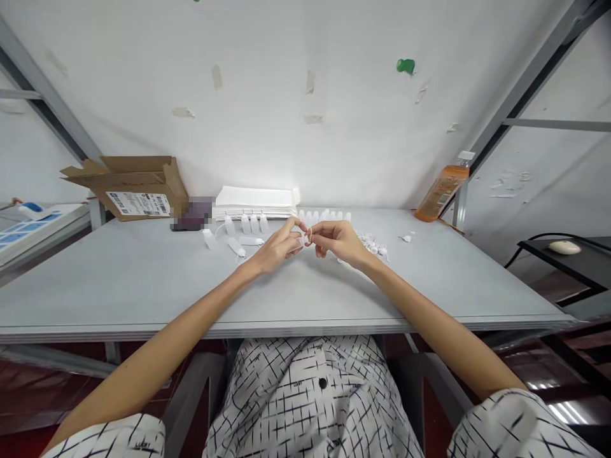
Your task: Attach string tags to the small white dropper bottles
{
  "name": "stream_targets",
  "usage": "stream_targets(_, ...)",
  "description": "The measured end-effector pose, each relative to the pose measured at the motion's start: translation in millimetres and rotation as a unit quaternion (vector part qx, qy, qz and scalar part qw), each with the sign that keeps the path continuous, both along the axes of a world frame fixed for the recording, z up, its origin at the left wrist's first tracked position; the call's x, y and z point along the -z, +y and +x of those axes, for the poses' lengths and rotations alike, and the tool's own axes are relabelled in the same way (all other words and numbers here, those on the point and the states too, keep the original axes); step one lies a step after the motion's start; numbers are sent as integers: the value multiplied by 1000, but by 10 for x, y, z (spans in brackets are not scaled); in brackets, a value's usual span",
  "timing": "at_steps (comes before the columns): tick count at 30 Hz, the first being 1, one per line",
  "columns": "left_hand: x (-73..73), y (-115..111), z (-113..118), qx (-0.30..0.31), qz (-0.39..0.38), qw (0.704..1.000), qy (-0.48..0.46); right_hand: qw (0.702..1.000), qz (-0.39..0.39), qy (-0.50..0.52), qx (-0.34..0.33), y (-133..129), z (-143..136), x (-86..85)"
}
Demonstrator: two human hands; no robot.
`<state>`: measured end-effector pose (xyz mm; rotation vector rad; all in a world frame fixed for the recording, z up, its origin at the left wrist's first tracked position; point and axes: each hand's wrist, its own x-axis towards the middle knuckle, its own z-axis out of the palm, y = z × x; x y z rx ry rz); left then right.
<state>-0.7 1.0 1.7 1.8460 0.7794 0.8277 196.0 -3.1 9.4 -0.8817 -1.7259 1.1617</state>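
Two hands [277,248] [340,242], one carton [136,191], ten-plus white bottles [245,224]

The flat grey table [119,286] gave a hand open passage across its left front and its right side, where one stray small white piece [406,238] lay. Small translucent white bottles [245,223] blocked the way beyond the left hand [279,247] and the right hand [337,240], whose outer side loose white plastic parts [377,247] crowded. An open brown cardboard box [138,191] and an orange-filled bottle with a white cap [442,194] obstructed the rear corners.
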Motion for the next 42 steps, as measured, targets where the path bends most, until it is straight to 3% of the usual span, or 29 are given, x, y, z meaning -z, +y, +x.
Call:
stream_targets(26,20,8,-22,-52,93,991,84,999,29,-42,-9,-14,0,3)
stream_targets(42,-6,-23,-20,-42,111,987,106,997,37,-64,-17,1,5,26)
